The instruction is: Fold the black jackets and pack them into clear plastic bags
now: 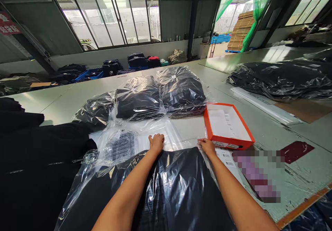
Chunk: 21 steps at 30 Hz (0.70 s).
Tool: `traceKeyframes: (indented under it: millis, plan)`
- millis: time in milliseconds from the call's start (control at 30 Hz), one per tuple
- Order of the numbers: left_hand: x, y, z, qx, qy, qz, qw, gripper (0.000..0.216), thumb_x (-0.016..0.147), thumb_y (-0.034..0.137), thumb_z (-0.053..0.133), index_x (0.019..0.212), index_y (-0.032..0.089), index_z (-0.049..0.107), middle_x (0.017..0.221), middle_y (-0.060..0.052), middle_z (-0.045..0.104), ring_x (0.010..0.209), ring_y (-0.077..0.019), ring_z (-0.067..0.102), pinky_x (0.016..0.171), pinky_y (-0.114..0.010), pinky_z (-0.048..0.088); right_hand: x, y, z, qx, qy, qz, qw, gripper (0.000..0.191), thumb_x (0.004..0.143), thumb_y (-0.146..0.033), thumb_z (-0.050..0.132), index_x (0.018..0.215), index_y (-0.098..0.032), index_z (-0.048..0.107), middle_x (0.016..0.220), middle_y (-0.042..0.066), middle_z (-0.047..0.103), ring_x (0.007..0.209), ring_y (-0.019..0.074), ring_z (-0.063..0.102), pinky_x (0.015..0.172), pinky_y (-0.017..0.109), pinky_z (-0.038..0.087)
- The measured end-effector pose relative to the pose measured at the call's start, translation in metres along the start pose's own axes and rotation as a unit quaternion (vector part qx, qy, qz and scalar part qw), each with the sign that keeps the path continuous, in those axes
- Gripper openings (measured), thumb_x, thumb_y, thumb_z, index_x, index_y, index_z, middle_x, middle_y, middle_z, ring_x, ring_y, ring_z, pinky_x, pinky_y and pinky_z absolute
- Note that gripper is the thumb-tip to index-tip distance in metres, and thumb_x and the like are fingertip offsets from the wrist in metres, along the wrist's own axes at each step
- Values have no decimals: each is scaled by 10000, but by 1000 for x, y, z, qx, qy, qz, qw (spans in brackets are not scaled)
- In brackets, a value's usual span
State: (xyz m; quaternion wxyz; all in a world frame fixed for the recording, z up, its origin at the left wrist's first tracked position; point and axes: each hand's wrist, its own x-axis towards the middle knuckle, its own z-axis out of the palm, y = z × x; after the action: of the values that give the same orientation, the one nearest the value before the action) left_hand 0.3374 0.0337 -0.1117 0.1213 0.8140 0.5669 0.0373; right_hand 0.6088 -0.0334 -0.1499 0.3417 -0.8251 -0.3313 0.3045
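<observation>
A dark folded garment (pixel 178 186) lies right in front of me inside a clear plastic bag (pixel 74 186). At the bag's far edge, my left hand (pixel 157 144) is closed, its curled fingers on the clear film. My right hand (pixel 207 146) pinches the same bag near its far right corner, beside an orange-rimmed box (pixel 210 127). That box holds white sheets of barcode labels (pixel 219 123). Beyond my left hand lie flat clear bags with printed text (pixel 121 144). Both forearms reach over the bagged garment.
Bagged dark garments (pixel 138 98) are stacked farther back, with another stack (pixel 181 91) beside them. Loose dark garments (pixel 33 158) pile up at left. More bagged clothes (pixel 282 77) lie at right, near a cardboard sheet (pixel 308 109). A label sheet (pixel 228 162) rests by my right forearm.
</observation>
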Motion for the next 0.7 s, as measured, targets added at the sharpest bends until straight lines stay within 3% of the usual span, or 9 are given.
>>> traceKeyframes:
  millis: [167,367,567,700]
  plan:
    - [-14,-4,-6,-17,-2,55,998,181,806,125,489,900,218,611,969,-23,603,1004,-172,525,926,-384,258,1,0,2,6,2,20,1000,193,765,-189,507,861,-153,670,796,49,712,582,117,625,537,214,454]
    - [-27,-7,-5,-27,-43,117,992,307,790,107,497,998,272,652,1015,-28,589,981,-166,534,926,-371,255,1,-1,4,23,-5,35,999,197,774,-200,504,883,-146,659,829,66,710,587,117,631,508,204,448]
    - [-32,-6,-5,-14,-80,155,984,400,840,123,439,1093,352,648,1000,-40,575,986,-174,519,893,-363,281,-1,-4,-1,39,-9,53,998,325,753,-114,435,995,-120,652,832,77,711,589,116,633,500,203,451]
    - [-33,-5,-6,6,-78,165,983,386,868,160,424,1110,368,641,994,-49,563,970,-182,510,884,-366,288,-2,-8,-6,55,-26,72,996,387,842,-233,337,1033,-94,644,772,85,709,531,121,621,457,212,434]
